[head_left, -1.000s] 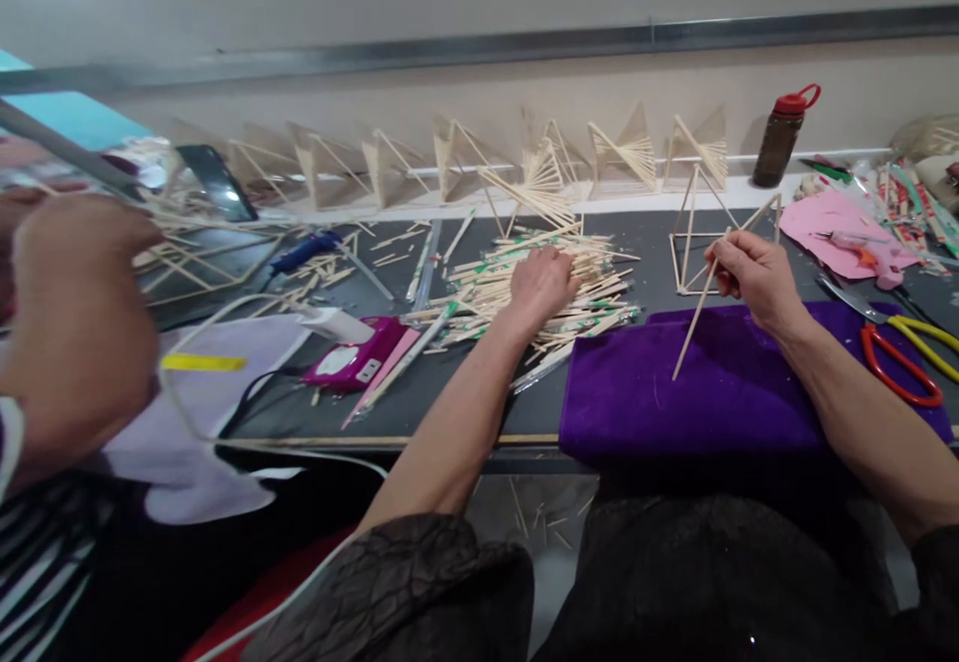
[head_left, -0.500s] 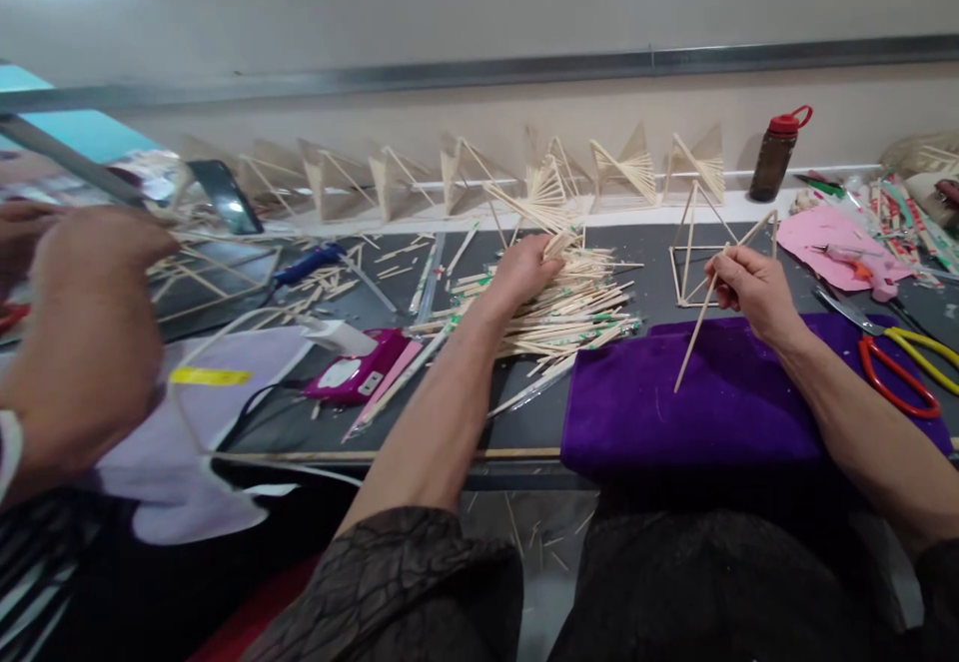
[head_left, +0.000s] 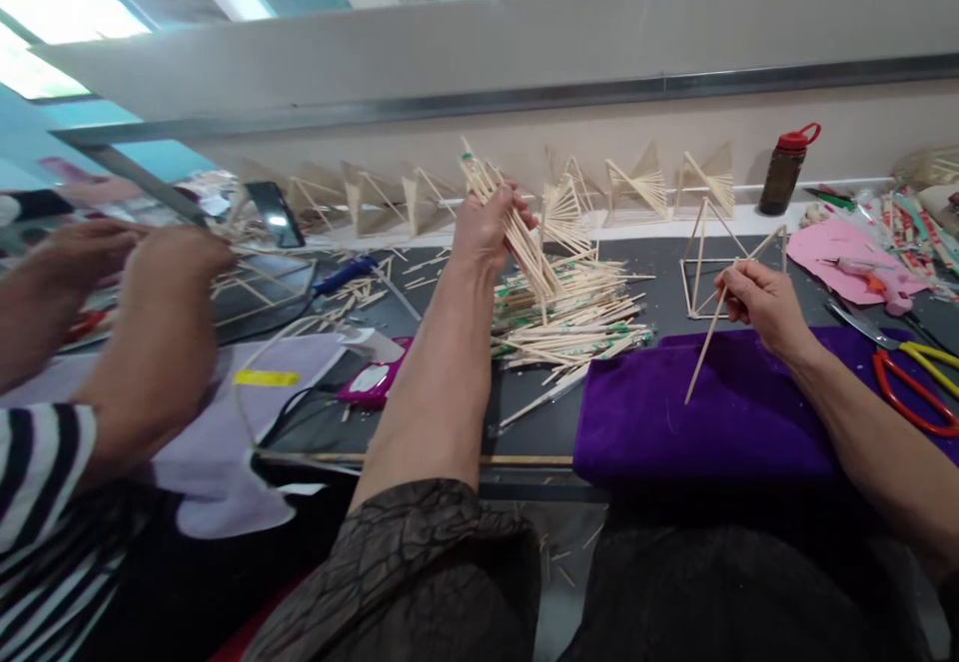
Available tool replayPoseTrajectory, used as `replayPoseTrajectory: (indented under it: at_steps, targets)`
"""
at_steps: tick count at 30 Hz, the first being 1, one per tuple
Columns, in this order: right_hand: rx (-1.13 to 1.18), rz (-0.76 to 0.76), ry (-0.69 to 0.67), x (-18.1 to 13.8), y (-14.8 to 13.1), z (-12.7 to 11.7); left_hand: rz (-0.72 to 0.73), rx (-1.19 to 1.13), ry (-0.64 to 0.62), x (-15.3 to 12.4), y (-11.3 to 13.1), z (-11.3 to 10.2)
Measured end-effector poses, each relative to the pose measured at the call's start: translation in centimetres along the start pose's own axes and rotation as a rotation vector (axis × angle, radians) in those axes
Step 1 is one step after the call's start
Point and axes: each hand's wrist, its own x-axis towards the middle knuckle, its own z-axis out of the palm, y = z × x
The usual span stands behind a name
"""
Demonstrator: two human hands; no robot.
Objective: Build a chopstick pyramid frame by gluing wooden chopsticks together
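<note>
My left hand is closed round a bundle of thin wooden sticks, tilted and lifted above the pile of loose sticks. Some sticks in the pile lie among clear wrappers with green marks. Between the fingertips of my right hand is a single wooden stick, slanting down over the folded purple cloth. Just behind that hand stands an open frame of joined sticks on the dark tabletop.
Along the wall stand several fan-like stick models. A bottle is at the back right, with red-and-yellow-handled pliers and a pink glue gun nearer. A co-worker's arms work at the left, beside a blue glue gun.
My left hand has risen from the pile and moved left, bringing up a bundle of sticks. My right hand still pinches its stick, barely moved. The view has shifted slightly.
</note>
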Motion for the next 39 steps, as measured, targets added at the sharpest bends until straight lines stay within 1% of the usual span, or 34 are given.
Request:
replayPoseTrajectory:
  at_steps: [3,6,8,12,17,25,28,31,34,36,39]
  targets:
    - [-0.015,-0.004,-0.005,0.0,0.0,0.0,-0.012,-0.101,0.048,0.4,-0.1,0.2]
    - [-0.028,-0.001,-0.010,-0.1,-0.2,0.0,-0.022,-0.167,0.093,0.3,-0.6,0.3]
    - [-0.028,0.003,-0.009,-0.1,-0.3,0.1,-0.007,-0.159,0.069,-0.1,-0.9,0.4]
    - [-0.021,-0.003,-0.010,-0.2,-0.4,0.1,0.035,-0.118,-0.021,-1.7,-2.0,1.1]
    - [-0.034,-0.006,-0.009,-0.2,-0.5,0.2,0.031,-0.052,-0.150,-4.0,-3.3,2.1]
    - [-0.013,-0.004,-0.009,-0.3,-0.8,0.4,-0.021,-0.035,-0.158,-5.7,-4.6,2.2]
    - [-0.012,0.004,-0.007,-0.3,-0.8,0.4,-0.030,-0.044,-0.130,-6.1,-4.9,2.6]
    - [-0.028,0.003,0.000,-0.3,-0.8,0.4,-0.019,-0.041,-0.099,-6.2,-4.9,3.3]
    - [-0.041,0.000,0.003,-0.3,-0.7,0.3,0.000,-0.033,-0.086,-6.1,-4.4,4.1]
    - [-0.048,0.004,-0.002,-0.3,-0.7,0.2,0.042,-0.019,-0.058,-6.0,-3.8,4.8]
    - [-0.055,0.001,-0.007,-0.3,-0.6,0.2,0.141,-0.019,-0.025,-5.9,-2.4,6.1]
